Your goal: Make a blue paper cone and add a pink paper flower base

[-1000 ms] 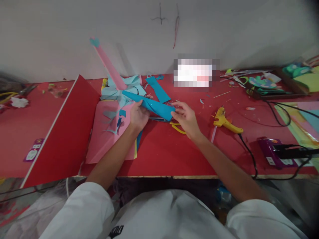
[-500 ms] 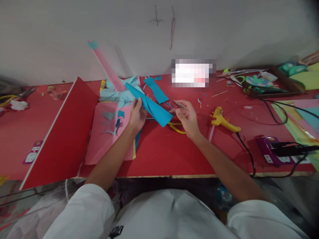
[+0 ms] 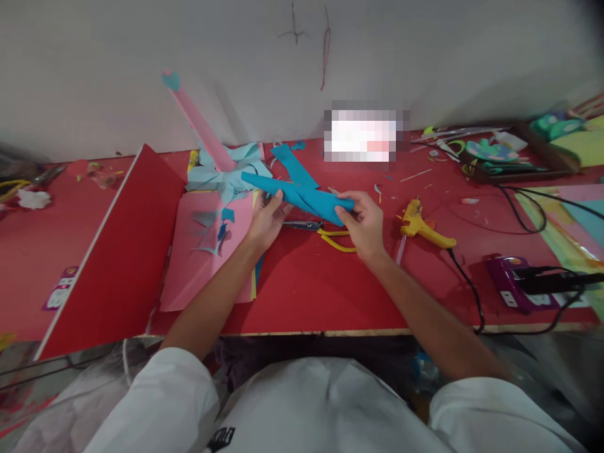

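A rolled blue paper cone (image 3: 302, 196) lies nearly level between my hands, its narrow end pointing left. My left hand (image 3: 270, 220) grips its middle from below. At the wide end, my right hand (image 3: 361, 220) pinches the paper between thumb and fingers. Scissors with yellow handles (image 3: 337, 242) rest on the red table just below the cone. Behind it lies a flat blue paper strip (image 3: 295, 167). A pink paper cone with a light blue tip (image 3: 201, 126) stands on light blue cut paper (image 3: 198, 178) at the back left.
Pink sheets (image 3: 207, 251) with blue scraps lie left, beside an upright red board (image 3: 117, 251). To the right are a yellow glue gun (image 3: 419, 226), a purple power box (image 3: 507, 283) with black cables, and a dark tray (image 3: 557, 157). The table's front edge (image 3: 321, 333) is near my body.
The blue cone has turned closer to level. My right hand has closed on its wide end, where it was apart from it before. More of the scissors now shows.
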Available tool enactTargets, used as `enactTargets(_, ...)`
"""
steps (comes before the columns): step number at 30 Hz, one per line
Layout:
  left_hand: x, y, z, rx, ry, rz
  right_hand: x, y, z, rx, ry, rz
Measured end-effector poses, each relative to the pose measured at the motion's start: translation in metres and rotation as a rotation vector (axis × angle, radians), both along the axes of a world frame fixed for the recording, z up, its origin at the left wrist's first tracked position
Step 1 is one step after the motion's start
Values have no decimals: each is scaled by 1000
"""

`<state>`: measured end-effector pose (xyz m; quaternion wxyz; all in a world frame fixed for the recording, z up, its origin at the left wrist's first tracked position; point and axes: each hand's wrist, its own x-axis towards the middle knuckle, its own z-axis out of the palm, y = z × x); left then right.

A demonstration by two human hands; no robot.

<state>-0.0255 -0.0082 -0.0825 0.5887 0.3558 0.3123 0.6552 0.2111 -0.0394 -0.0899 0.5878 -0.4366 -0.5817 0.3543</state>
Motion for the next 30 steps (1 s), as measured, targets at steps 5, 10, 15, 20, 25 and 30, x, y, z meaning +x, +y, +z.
enactTargets(5, -16, 13, -11, 44, 73, 193, 17, 16, -5, 32, -3, -33)
enactTargets(10, -21, 17, -17, 92, 176, 293, 18, 20, -7, 45, 14, -42)
enactTargets(15, -21, 17, -21, 115, 256, 329, 20, 18, -3, 61, -36, -92)
enactTargets(20, -24, 21, -23, 81, 214, 265, 21, 16, 3, 122, -128, -147)
enactTargets(25, -27, 20, -20, 71, 251, 224, 23, 13, 9, 172, -207, -152)
enactTargets(30, -29, 19, -18, 43, 261, 201, 26, 14, 13, 136, -217, -152)
